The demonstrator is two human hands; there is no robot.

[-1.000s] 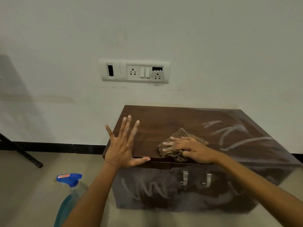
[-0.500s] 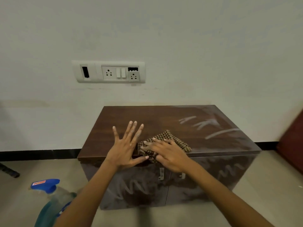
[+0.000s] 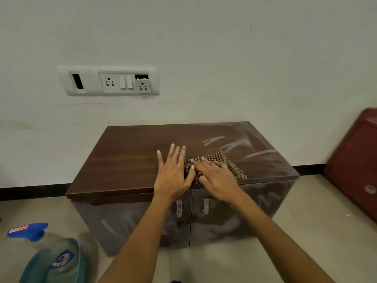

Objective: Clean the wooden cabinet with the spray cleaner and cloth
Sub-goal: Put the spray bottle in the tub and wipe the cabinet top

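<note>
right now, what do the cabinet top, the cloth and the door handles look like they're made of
Cabinet top: dark wood-grain board, likely laminate or veneer; smooth, faintly glossy, streaked grain.
Cloth: soft woven fabric, brown checked weave, creased folds.
Door handles: silvery metal, probably steel; bright reflective strips.

Left hand (image 3: 173, 173), right hand (image 3: 216, 178) bare (forearms too).

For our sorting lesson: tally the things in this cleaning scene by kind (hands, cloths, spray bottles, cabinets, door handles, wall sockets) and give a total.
Hands: 2 (left hand, right hand)
Cloth: 1
Spray bottle: 1
Cabinet: 1
Door handles: 2
Wall sockets: 2
Total: 9
</note>
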